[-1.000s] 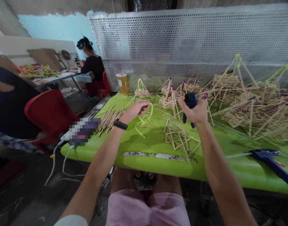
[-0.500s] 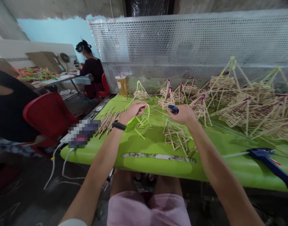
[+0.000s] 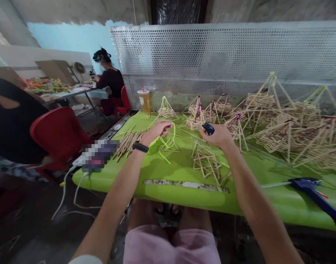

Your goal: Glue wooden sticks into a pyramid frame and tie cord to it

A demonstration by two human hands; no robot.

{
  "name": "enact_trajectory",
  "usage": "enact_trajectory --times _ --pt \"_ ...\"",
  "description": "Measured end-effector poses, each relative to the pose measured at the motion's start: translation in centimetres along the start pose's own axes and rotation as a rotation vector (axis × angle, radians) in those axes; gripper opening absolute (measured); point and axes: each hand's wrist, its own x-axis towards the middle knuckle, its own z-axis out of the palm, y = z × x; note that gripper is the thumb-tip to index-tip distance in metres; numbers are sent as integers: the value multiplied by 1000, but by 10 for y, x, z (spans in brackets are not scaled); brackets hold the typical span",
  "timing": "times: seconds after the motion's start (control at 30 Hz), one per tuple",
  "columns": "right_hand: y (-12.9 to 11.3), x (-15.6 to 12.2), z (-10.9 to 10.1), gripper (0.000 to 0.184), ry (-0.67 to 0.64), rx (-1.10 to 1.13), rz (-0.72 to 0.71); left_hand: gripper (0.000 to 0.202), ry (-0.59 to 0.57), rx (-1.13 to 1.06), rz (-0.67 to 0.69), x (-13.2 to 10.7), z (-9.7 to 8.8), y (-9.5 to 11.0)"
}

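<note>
My left hand (image 3: pixel 163 128) is closed in a pinch on neon yellow cord (image 3: pixel 174 132), whose loops and loose ends hang toward the green tabletop. Below it, a small frame of thin sticks (image 3: pixel 170 150) lies partly behind the cord. My right hand (image 3: pixel 219 135), apart from the left, is wrapped around a small tool with a dark blue rounded handle (image 3: pixel 208 128); its kind is hard to make out. Several flat stick frames (image 3: pixel 206 162) lie in a loose pile just below my right hand. A bundle of loose sticks (image 3: pixel 128 143) rests left of my left wrist.
Stick pyramids (image 3: pixel 275 128) with purple or yellow tied tops crowd the back right. A blue glue gun (image 3: pixel 308 187) lies at the right front edge. A drink cup (image 3: pixel 144 102) stands by the perforated metal panel (image 3: pixel 181 55). Another person (image 3: pixel 111 80) sits at the far left table.
My right hand has moved slightly right with the blue-handled tool, away from my left hand. My left hand keeps its pinch on the cord. The camera view has shifted a little.
</note>
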Motion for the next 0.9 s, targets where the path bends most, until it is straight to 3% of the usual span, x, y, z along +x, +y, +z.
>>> enact_trajectory --times 0.57,0.9 --pt "-49 -18 15 37 -436 -284 115 33 -15 15 3 4 -1 -6" --pt "-43 -21 33 90 -517 -281 163 35 -18 39 -5 -1 4 0"
